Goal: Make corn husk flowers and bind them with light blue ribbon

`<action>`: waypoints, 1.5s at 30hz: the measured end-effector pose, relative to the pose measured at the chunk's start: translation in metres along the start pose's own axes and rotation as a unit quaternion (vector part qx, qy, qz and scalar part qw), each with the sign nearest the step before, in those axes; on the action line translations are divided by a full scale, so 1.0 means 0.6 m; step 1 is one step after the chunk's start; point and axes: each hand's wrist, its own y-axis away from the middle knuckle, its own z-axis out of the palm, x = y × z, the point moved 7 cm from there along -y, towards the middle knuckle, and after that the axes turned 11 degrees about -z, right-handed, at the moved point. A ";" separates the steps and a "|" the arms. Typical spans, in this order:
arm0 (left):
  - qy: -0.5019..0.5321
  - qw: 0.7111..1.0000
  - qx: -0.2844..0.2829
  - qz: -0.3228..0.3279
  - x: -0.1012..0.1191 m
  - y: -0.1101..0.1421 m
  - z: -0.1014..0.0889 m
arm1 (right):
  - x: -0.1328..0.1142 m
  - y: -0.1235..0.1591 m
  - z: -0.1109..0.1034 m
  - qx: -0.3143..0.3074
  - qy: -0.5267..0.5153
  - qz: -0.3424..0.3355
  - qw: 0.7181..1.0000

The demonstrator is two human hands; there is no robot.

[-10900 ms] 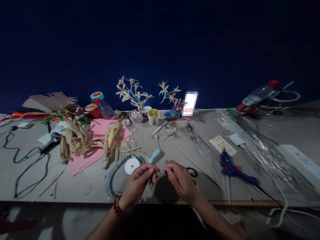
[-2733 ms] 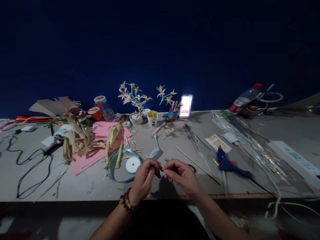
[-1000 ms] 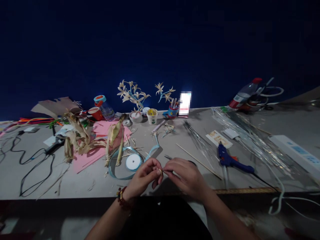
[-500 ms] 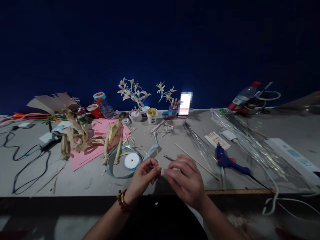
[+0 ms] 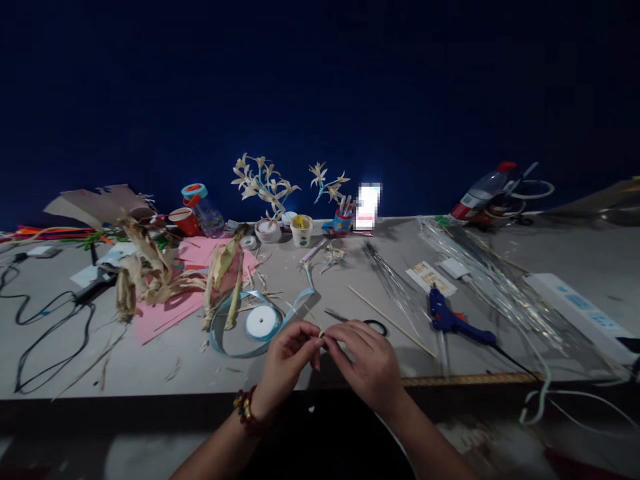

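Note:
My left hand (image 5: 293, 357) is closed in a pinch on a small pale piece (image 5: 321, 333) that looks like a strip of corn husk. From the other side my right hand (image 5: 367, 357) meets it, thumb and fingertips pinched at the same piece; the fingers hide most of it. Just beyond the right hand lie scissors (image 5: 376, 326), partly covered by it. Left of the hands is a spool of light blue ribbon (image 5: 262, 322), its loose end (image 5: 306, 294) trailing towards husk flowers wrapped in blue (image 5: 333, 255).
Dried corn husks (image 5: 155, 267) lie on pink paper (image 5: 170, 313) at left. A blue glue gun (image 5: 457, 323), a thin stick (image 5: 390, 320), wires (image 5: 390, 273) and a white power strip (image 5: 580, 310) are at right. Husk flower stems (image 5: 265, 183), cups (image 5: 301, 231) and a lit phone (image 5: 368, 207) stand behind.
My right hand has moved left and its fingertips have closed in beside the left hand's pinch. More of the scissors now shows. The whole view has shifted slightly.

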 end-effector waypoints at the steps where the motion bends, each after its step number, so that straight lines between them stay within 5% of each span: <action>1: -0.011 1.000 0.012 0.009 0.003 0.001 -0.001 | 0.000 -0.001 0.000 -0.004 0.004 0.007 1.000; 14: -0.156 0.978 0.079 0.113 0.013 0.016 -0.008 | 0.005 -0.006 0.010 -0.024 0.044 0.050 0.998; 22: 0.048 0.998 0.004 -0.029 -0.012 -0.001 0.002 | 0.023 -0.001 0.005 0.009 -0.109 0.119 0.987; 29: -0.010 0.999 0.024 -0.021 0.000 0.007 0.001 | 0.031 0.000 0.014 -0.031 -0.127 0.137 0.982; 38: 0.086 0.994 -0.011 -0.072 -0.024 0.000 0.007 | 0.013 0.009 0.004 0.109 -0.118 0.047 0.986; 42: 0.033 0.999 0.022 -0.029 -0.020 0.002 0.003 | 0.020 0.020 0.013 0.125 -0.133 0.106 0.977; 45: 0.043 0.998 0.023 -0.031 -0.021 0.006 0.003 | 0.039 0.035 0.037 0.125 -0.294 0.204 0.926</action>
